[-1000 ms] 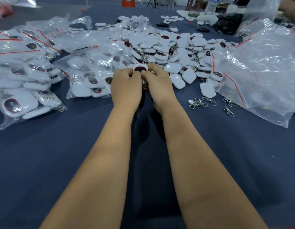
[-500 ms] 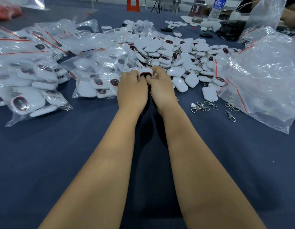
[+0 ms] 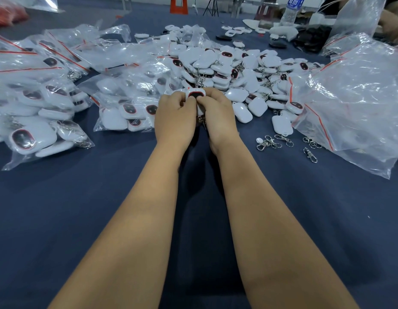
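Both my hands meet at the middle of a dark blue table (image 3: 59, 219). My left hand (image 3: 174, 119) and my right hand (image 3: 218, 114) together hold one small white key fob (image 3: 195, 94) with a dark, red-rimmed oval face turned up. Fingers and thumbs of both hands curl round its near edge. A bit of metal chain shows under my right palm. Right behind the fob lies a big loose pile of the same white fobs (image 3: 233, 70) with metal clasps.
Clear zip bags packed with fobs (image 3: 37, 121) cover the left side. A heap of clear bags with red seals (image 3: 360, 97) sits at the right. Loose metal clasps (image 3: 273, 141) lie by my right wrist. Another person's hand (image 3: 394, 27) and a water bottle (image 3: 290, 10) are at the far right.
My hands stay together on the fob; its dark face now shows more fully above my fingers. The view has tilted up a little.
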### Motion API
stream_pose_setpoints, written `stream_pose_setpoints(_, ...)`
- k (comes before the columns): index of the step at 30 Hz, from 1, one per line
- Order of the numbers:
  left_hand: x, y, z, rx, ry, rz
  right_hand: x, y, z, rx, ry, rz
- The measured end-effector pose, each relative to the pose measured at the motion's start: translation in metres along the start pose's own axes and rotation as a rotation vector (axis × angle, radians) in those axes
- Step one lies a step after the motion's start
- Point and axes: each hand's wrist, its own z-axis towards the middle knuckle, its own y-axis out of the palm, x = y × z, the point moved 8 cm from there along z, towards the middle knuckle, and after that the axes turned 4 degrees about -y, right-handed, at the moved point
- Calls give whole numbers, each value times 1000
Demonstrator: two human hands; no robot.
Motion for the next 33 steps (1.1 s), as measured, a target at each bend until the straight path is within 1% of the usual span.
stream_pose_setpoints(4,2,0,0,9,24,-36,0,0,1,21,5,55)
stream_pose_setpoints(11,4,-1,1,10,42,18,-1,-1,1,29,9,87)
stream_pose_setpoints(17,5,-5,-3,49,29,-80,-4,5,-1,-58,-10,69)
stream_pose_setpoints(20,6,-5,-3,43,35,-89,-3,5,0,-58,19,105)
stream_pose_setpoints(22,6,-4,-4,27,32,-103,-2,3,0,-31,46,145)
stream_pose_setpoints(24,7,-4,-6,16,21,-172,-1,-1,1,14,64,212)
stream_pose_setpoints(26,7,-7,-8,40,-7,-282,-1,-4,1,52,64,287)
stream_pose_setpoints(27,7,-9,-8,63,-13,-297,-2,-5,1,60,62,334)
stream_pose_setpoints(30,7,-14,-7,128,8,-195,-5,-8,3,82,34,426)
stream_pose_setpoints(33,9,-18,-7,157,31,-161,-6,-8,4,92,32,511)
